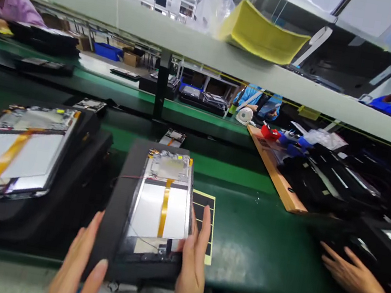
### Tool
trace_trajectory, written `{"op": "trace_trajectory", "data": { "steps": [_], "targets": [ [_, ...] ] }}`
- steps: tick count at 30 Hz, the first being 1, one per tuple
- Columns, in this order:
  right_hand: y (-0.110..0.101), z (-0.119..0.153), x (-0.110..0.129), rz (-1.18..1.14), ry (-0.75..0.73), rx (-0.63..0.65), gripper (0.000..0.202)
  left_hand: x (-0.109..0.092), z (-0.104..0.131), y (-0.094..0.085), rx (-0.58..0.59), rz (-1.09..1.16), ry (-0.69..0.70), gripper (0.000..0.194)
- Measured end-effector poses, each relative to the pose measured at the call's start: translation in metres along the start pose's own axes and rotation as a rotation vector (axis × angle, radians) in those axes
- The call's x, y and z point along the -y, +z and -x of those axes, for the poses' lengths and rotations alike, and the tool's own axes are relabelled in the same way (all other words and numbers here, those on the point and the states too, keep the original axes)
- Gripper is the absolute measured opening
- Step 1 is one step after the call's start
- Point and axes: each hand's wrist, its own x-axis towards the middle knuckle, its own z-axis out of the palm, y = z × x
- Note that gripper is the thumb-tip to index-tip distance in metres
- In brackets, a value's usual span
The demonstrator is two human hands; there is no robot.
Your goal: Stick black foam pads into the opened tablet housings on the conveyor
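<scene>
A black foam tray (110,232) lies in front of me with an opened tablet-like device (148,209) in it, its white battery cells crossed by an orange ribbon. My left hand (82,263) is at the tray's near left corner, thumb over the front edge and fingers along the side. Along the right side of the tray rests my right hand (194,267), fingers pointing up and its fingertips beside the device. Both hands hold the tray between them. Partly behind my right hand is a yellow-edged sheet of black labels (212,240) on the green bench.
Stacked black trays with another opened device (38,154) stand at the left. At the right, another person's hand (354,275) touches a black tray (360,241). Behind are a wooden board (282,192), black parts (318,178) and a shelf beam (126,23) crossing above the bench.
</scene>
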Motion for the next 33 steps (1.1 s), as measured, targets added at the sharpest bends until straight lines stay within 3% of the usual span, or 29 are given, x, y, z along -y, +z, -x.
{"op": "trace_trajectory", "data": {
  "steps": [2,4,7,11,15,19,22,25,28,33],
  "targets": [
    [-0.017,0.009,-0.033,0.029,0.067,-0.049,0.071,-0.006,0.005,0.043,-0.032,0.176,-0.126,0.077],
    [-0.023,0.015,-0.067,0.057,0.118,-0.1,0.073,0.005,0.012,0.078,-0.007,0.216,-0.147,0.072],
    [-0.025,0.019,-0.104,0.091,0.183,-0.052,0.08,0.038,0.024,0.104,0.075,0.125,-0.068,0.07],
    [-0.032,0.016,-0.105,0.168,0.167,-0.075,0.075,0.063,0.013,0.097,0.137,0.052,0.0,0.063],
    [-0.042,0.009,-0.079,0.264,0.059,-0.178,0.068,0.072,-0.048,0.086,0.063,-0.019,0.081,0.055],
    [-0.049,0.011,-0.071,0.297,0.071,-0.111,0.07,0.09,-0.107,0.092,0.232,-0.146,0.013,0.05],
    [-0.055,0.021,-0.073,0.305,0.087,-0.127,0.066,0.096,-0.12,0.09,0.31,-0.11,0.028,0.04],
    [-0.059,0.031,-0.068,0.298,0.073,-0.203,0.056,0.085,-0.109,0.078,0.303,-0.074,-0.011,0.037],
    [-0.053,0.033,-0.056,0.266,0.079,-0.238,0.048,0.049,-0.087,0.069,0.236,-0.024,-0.018,0.03],
    [-0.031,0.017,-0.046,0.126,0.216,-0.115,0.062,-0.031,-0.053,0.086,0.114,0.038,0.458,0.016]
  ]
}}
